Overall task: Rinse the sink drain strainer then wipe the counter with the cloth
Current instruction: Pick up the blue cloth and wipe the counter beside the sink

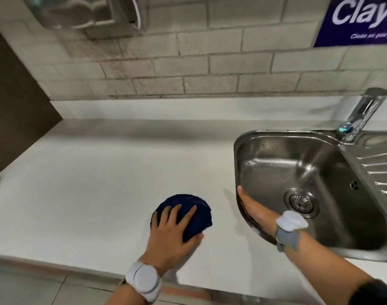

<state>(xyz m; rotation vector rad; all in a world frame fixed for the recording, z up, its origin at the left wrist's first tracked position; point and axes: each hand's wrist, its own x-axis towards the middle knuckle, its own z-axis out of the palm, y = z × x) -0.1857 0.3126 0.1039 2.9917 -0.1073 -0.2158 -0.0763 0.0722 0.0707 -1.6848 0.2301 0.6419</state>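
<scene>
Two bare hands are at work along the white counter. The left hand lies palm down on a dark blue cloth, fingers spread over its top and the thumb curled round its near edge, pressing the bunched cloth flat against the counter a little to the left of the sink. The right hand rests on the sink's left rim, palm against the metal and fingers hooked over the edge; how far they close beneath it I cannot tell, since they are hidden by the rim. Each wrist carries a pale rounded device on a band, the left wrist device and the right wrist device both white-grey. Beyond the right hand the steel sink drops away, wet-looking, with the round drain strainer seated in the drain hole at the bottom of the basin. A ribbed draining board runs off to the right. A chrome tap stands at the sink's far corner. Behind everything rises a pale brick-tiled wall, with a blue sign high at the right.
</scene>
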